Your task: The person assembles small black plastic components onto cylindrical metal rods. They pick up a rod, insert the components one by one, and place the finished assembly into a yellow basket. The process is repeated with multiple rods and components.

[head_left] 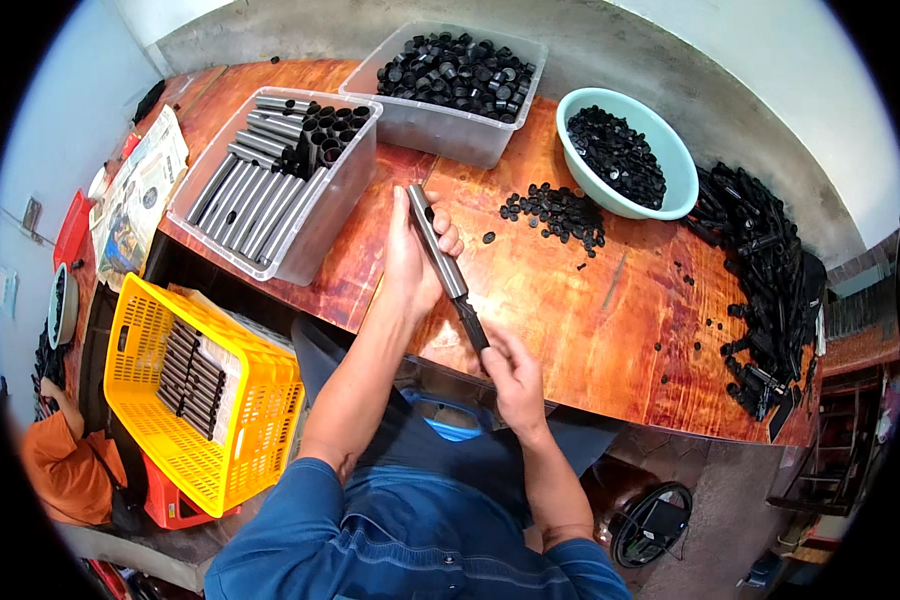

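My left hand [408,262] is wrapped round a silver metal tube [436,240], held slanting above the near edge of the wooden table [560,330]. From the tube's lower end sticks out a long, narrow black part [471,322]. My right hand [515,378] pinches the free end of that black part between thumb and fingers. How far the part reaches inside the tube is hidden. To the left of my hands, a clear plastic bin [305,250] holds many similar silver tubes, some lying and some standing on end.
Behind stand a clear bin [450,118] of black caps and a pale blue bowl [682,170] of small black pieces. Loose small black pieces [570,215] and a heap of long black parts [770,260] lie rightward. A yellow crate [260,420] holds tubes; a person in orange [65,465] works left.
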The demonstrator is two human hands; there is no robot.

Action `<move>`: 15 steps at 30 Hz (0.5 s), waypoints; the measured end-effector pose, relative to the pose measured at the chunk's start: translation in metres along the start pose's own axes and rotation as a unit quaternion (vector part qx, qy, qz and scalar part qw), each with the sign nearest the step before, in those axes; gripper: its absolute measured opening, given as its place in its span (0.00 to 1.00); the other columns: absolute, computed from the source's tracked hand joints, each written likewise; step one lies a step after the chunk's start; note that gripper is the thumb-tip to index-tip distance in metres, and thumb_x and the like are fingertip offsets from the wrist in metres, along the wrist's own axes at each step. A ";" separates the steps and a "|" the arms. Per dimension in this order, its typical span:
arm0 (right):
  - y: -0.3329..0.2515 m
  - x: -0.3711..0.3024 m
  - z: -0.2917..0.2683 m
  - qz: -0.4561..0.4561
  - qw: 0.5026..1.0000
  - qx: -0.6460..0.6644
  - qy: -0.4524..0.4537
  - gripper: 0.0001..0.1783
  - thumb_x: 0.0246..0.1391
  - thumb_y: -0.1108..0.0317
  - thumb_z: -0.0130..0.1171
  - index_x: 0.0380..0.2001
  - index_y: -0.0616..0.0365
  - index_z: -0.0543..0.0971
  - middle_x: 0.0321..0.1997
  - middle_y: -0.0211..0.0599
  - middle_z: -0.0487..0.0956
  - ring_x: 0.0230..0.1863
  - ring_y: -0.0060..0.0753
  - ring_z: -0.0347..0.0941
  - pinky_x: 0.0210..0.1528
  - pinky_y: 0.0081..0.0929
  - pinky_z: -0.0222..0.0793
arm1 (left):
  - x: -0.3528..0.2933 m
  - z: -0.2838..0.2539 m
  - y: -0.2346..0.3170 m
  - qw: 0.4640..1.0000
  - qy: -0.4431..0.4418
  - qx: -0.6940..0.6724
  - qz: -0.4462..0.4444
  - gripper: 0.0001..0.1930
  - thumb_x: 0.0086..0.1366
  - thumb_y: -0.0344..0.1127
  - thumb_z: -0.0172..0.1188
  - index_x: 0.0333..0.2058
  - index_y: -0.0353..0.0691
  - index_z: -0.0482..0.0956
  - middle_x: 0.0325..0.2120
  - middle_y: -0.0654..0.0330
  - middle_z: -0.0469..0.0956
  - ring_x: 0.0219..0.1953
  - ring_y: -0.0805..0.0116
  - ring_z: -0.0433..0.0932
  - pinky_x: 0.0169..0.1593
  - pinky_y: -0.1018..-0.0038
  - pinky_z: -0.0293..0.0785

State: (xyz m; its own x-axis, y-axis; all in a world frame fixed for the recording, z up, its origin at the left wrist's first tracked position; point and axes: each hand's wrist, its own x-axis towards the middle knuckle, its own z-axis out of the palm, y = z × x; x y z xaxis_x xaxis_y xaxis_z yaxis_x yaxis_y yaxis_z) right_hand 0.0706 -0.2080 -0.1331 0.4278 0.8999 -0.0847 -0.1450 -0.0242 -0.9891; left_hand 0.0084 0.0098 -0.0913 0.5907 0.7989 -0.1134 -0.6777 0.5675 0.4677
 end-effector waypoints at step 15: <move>-0.011 0.025 0.026 -0.263 0.927 0.079 0.255 0.44 0.72 0.32 0.35 0.69 0.63 0.63 0.74 0.48 0.65 0.77 0.46 0.56 0.79 0.46 0.41 | -0.019 -0.002 -0.021 0.984 0.171 0.003 0.043 0.26 0.79 0.64 0.43 0.45 0.43 0.69 0.21 0.66 0.64 0.16 0.75 0.63 0.21 0.75 0.65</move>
State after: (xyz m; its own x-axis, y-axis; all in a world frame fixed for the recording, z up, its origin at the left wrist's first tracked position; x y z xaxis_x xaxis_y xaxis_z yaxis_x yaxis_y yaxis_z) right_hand 0.0596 -0.1741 -0.1211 0.8369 0.4445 0.3195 0.0925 0.4604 -0.8829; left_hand 0.0111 -0.0170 -0.1008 0.3490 0.8647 -0.3613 -0.7151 0.4949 0.4937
